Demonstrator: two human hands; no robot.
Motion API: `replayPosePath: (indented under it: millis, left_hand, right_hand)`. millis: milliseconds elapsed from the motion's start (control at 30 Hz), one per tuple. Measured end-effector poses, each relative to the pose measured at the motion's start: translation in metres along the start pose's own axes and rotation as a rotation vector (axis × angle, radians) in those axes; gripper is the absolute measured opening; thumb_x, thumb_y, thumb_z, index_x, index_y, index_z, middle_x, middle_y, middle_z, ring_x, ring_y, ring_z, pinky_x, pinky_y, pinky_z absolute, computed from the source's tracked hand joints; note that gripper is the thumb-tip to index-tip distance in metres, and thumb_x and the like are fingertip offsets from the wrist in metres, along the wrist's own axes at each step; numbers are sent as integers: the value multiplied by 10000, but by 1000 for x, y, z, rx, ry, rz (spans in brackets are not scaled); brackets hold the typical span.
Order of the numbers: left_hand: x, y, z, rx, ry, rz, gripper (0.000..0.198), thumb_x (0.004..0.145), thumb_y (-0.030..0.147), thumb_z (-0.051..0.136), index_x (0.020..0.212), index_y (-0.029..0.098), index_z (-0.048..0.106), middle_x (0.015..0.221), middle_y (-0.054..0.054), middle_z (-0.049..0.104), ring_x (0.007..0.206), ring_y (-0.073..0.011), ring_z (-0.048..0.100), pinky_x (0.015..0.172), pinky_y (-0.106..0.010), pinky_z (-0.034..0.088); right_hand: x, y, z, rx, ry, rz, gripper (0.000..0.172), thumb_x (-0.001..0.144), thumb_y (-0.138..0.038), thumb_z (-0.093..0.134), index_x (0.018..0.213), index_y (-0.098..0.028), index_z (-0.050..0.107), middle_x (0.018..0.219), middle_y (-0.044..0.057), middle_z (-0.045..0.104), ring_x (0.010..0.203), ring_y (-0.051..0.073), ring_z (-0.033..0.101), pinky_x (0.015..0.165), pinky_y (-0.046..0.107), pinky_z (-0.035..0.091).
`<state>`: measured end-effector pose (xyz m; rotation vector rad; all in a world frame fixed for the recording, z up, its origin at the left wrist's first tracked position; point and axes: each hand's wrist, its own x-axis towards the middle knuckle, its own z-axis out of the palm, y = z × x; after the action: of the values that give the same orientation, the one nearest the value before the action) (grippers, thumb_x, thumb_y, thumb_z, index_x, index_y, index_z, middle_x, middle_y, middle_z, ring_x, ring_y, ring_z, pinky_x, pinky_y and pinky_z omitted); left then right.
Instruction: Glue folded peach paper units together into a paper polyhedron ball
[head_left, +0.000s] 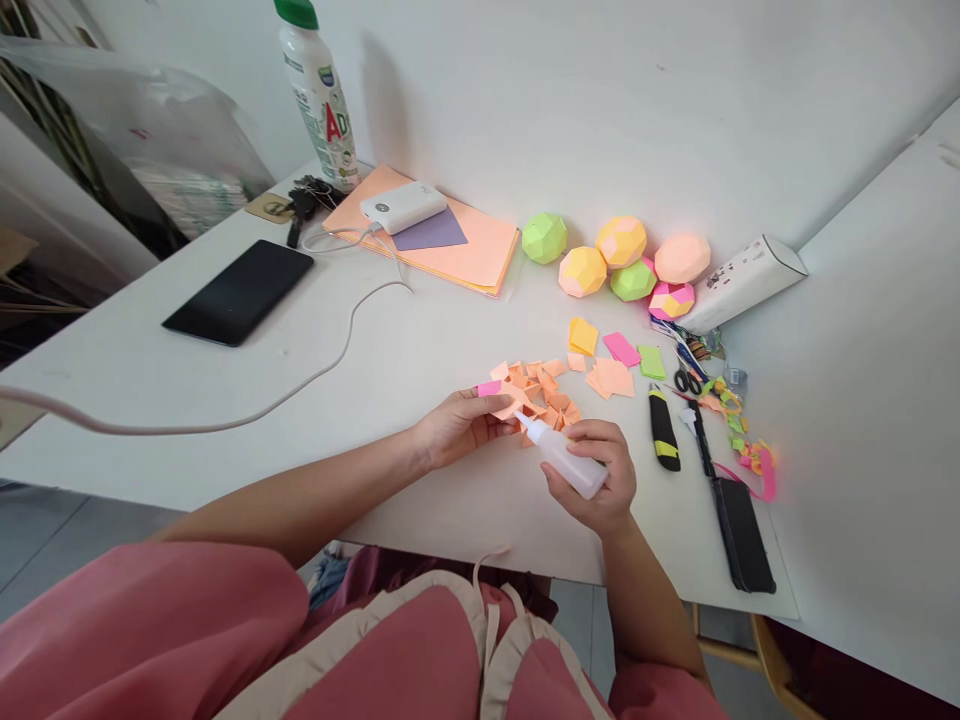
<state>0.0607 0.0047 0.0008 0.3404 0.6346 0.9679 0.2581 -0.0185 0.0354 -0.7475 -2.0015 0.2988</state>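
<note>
Near the front of the white table my left hand (466, 425) is closed on a folded paper piece (511, 398), peach with a pink part (489, 388) at its left end. My right hand (606, 475) grips a translucent squeeze bottle (571, 460), tilted so that its narrow nozzle points up and left to the peach paper. Whether the tip touches the paper I cannot tell. Just behind both hands lies a loose heap of small folded peach paper pieces (559, 400). Part of the held paper is hidden by my fingers.
Several faceted paper balls (583, 271) rest by the wall. Stacks of paper slips (611, 377), a yellow-black cutter (663, 430), scissors (688, 381) and a black case (742, 535) lie rightward. Leftward are a tablet (238, 292), a power bank (403, 207), its cable (330, 370) and a tall bottle (321, 105).
</note>
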Motion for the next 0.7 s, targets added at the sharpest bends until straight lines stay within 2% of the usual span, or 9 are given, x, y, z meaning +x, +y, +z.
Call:
replayPosePath:
  millis: [167,467,700]
  left_hand:
    - [1,-1,0,-6,17,-1,145,737,163,708,864,92,707,895,-96,693,807,-150,611,691,-243,489]
    - [-1,1,3,35,13,-18,158,741,193,708,847,75,708,913,-136,707,716,-144,622,737,-281,506]
    - [-1,0,3,30,-10,-26,144,754,184,694,855,83,706,805,-100,698,741,-158,627,700,-267,490]
  right_hand:
    - [-1,-2,2,-3,-7,-25,360,692,-131,708,989,-226,528,950,65,586,818,204,613,655,376,557]
    - [-5,4,1,-59,105,35,329,749,-250,702,1029,-223,530,910,73,594,818,226,613,639,405,559]
    - [-7,5,2,-114,156,-1,365,760,-337,710,1055,-215,532,881,72,591,770,221,608,597,394,556]
